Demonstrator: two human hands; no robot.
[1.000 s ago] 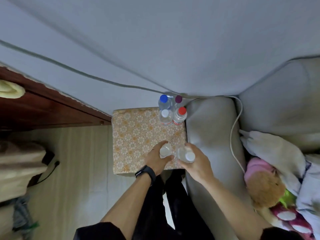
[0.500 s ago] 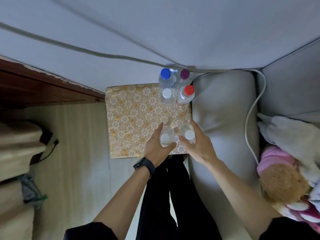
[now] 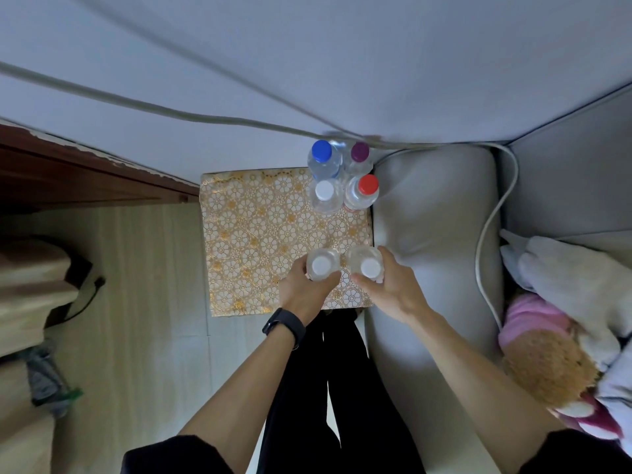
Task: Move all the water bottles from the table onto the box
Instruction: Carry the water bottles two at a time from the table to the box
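Plastic left bottle [image 3: 320, 265] held in left grip [image 3: 301, 293], right bottle [image 3: 370, 267] in right grip [image 3: 394, 289]

From where I stand I count three white-capped water bottles [image 3: 324, 190] [image 3: 320, 265] [image 3: 370, 267], one blue-capped bottle [image 3: 321, 149], one purple-capped bottle [image 3: 359, 152], one red-capped bottle [image 3: 368, 184], one flowered box [image 3: 256, 234], one left hand [image 3: 301, 292] and one right hand [image 3: 393, 289].

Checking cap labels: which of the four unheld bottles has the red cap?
The red-capped bottle, near-right of the far cluster, beside the grey cushion; neighbours have a blue cap, purple cap, white cap.

no readable text, labels or numbers anywhere
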